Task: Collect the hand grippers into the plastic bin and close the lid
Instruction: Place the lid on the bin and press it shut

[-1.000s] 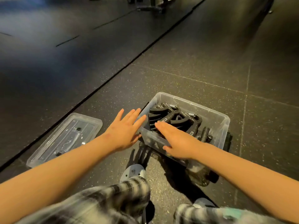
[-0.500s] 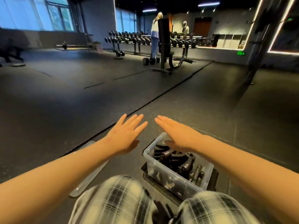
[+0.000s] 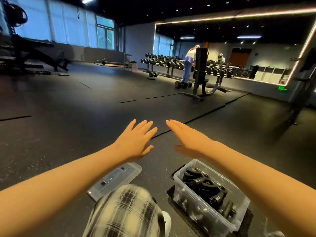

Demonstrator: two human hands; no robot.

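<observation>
While lid (image 3: 118, 178) off, hand grippers (image 3: 203, 185) in plastic bin (image 3: 196, 208); left hand (image 3: 136, 142), right hand (image 3: 189, 141) flat, seemingly empty.

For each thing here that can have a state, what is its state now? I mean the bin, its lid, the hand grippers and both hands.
plastic bin: open, no lid on it, standing on the floor.
lid: off, lying flat on the floor to the left of the bin.
hand grippers: piled inside the bin.
left hand: open, fingers straight, holding nothing.
right hand: open, fingers straight, holding nothing.
</observation>
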